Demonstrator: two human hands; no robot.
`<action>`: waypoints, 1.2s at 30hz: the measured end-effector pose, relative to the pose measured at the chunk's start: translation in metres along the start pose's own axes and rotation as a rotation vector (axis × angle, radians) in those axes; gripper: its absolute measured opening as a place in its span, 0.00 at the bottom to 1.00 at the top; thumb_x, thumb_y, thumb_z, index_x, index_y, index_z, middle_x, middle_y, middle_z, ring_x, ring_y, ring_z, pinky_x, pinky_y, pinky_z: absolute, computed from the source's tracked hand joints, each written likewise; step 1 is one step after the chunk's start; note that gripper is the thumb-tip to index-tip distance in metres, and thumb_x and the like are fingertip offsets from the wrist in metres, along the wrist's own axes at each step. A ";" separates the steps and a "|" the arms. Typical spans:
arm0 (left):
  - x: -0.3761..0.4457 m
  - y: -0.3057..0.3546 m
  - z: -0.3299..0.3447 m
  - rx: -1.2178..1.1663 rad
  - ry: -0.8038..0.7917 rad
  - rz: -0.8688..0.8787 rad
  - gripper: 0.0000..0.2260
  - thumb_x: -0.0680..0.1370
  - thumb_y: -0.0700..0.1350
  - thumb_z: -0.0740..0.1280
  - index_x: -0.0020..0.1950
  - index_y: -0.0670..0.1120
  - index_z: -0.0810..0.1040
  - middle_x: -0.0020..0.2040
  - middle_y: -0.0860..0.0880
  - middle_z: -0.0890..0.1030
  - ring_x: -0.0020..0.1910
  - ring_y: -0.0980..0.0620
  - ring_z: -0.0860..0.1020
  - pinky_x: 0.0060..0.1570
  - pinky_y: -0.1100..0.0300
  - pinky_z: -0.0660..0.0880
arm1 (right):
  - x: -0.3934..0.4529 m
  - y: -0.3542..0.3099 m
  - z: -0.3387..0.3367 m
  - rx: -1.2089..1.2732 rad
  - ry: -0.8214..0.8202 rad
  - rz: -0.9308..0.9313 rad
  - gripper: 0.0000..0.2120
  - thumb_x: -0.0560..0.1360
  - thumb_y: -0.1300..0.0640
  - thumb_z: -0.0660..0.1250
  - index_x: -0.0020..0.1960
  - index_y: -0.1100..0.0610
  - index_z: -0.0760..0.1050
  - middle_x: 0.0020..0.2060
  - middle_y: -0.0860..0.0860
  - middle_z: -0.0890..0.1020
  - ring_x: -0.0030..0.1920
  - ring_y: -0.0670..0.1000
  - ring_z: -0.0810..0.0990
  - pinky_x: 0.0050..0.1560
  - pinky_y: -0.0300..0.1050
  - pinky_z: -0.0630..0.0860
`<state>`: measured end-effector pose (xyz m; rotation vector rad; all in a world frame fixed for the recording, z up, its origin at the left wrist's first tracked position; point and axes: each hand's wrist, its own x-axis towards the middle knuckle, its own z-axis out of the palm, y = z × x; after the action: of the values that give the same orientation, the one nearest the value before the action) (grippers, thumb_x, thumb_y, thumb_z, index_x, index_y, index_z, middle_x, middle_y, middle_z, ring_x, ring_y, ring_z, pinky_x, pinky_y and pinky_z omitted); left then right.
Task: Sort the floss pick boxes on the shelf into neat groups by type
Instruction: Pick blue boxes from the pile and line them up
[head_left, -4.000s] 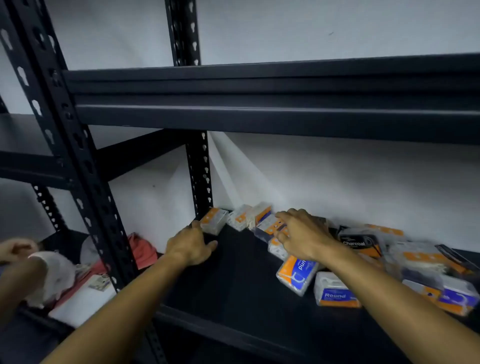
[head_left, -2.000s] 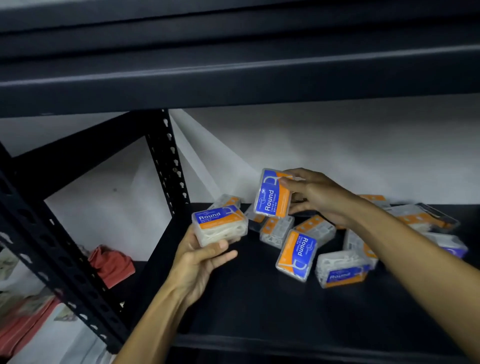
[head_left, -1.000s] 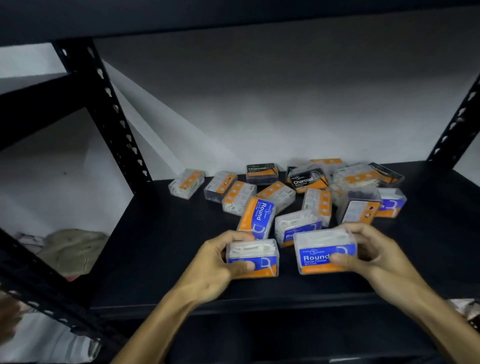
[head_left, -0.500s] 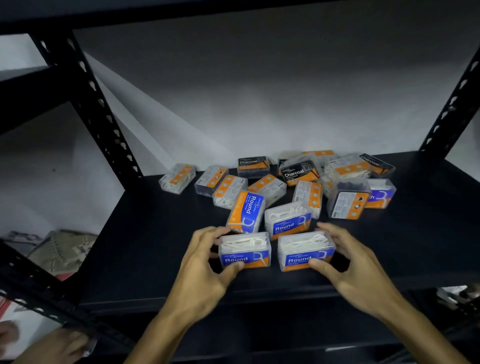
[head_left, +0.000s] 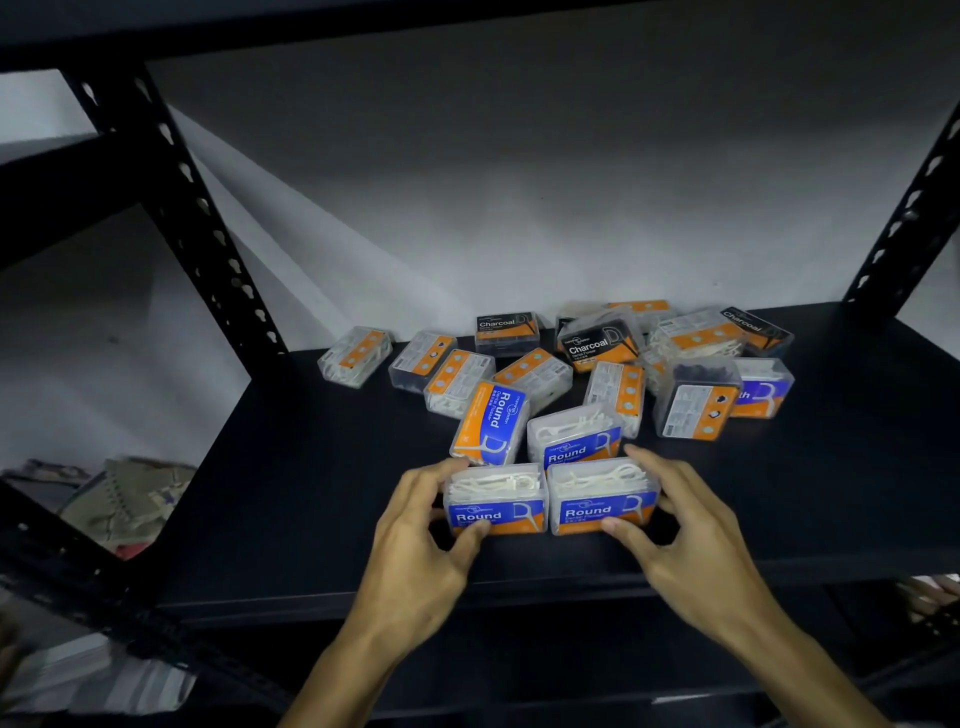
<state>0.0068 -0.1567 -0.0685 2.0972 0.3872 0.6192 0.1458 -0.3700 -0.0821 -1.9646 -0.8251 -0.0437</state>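
So far, you have made only a start. Two "Round" boxes stand side by side, touching, at the near edge of the shelf (head_left: 291, 519): the left Round box (head_left: 496, 501) and the right Round box (head_left: 602, 496), both with blue-and-orange labels facing you. Your left hand (head_left: 421, 540) curls around the left box, thumb on its front lower corner, fingers at its far left side. Your right hand (head_left: 696, 535) does the same on the right box. Both hands are in contact and lightly gripping, apparently squaring the pair.

Outstanding work, as I judge it:
- A third Round box (head_left: 574, 436) lies tilted just behind the pair, and a fourth Round box (head_left: 491, 423) stands on end to its left; neither is aligned yet.
- Two Charcoal boxes (head_left: 597, 340) sit at the far side, near each other but askew.
- Several boxes lie label-down with orange backs showing (head_left: 532, 376); their type cannot be read from here.
- One outlying box (head_left: 356, 356) sits apart at far left.
- The far-right cluster (head_left: 727, 374) is heaped and overlapping, with mixed types.

Most of the sorting remains.
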 end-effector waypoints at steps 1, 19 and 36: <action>0.000 0.000 0.000 0.001 0.000 -0.001 0.25 0.73 0.39 0.75 0.66 0.55 0.73 0.60 0.59 0.75 0.60 0.61 0.76 0.55 0.68 0.75 | 0.000 0.000 0.001 0.002 0.006 0.002 0.32 0.68 0.58 0.75 0.69 0.49 0.68 0.58 0.43 0.74 0.57 0.40 0.77 0.55 0.28 0.73; 0.003 -0.002 0.003 -0.003 0.003 0.018 0.25 0.73 0.40 0.75 0.64 0.59 0.73 0.60 0.59 0.75 0.60 0.59 0.77 0.55 0.66 0.76 | 0.003 0.006 -0.002 -0.002 0.004 0.003 0.33 0.67 0.58 0.76 0.69 0.48 0.68 0.58 0.43 0.74 0.58 0.37 0.74 0.53 0.24 0.71; 0.002 -0.002 0.006 -0.001 -0.011 -0.026 0.33 0.71 0.41 0.77 0.67 0.65 0.66 0.61 0.62 0.74 0.57 0.65 0.76 0.52 0.71 0.74 | 0.003 0.001 -0.003 0.026 -0.023 0.072 0.38 0.68 0.59 0.76 0.72 0.46 0.63 0.58 0.39 0.73 0.59 0.35 0.73 0.53 0.22 0.69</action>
<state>0.0121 -0.1587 -0.0724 2.0901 0.4073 0.5923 0.1496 -0.3708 -0.0804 -1.9724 -0.7649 0.0318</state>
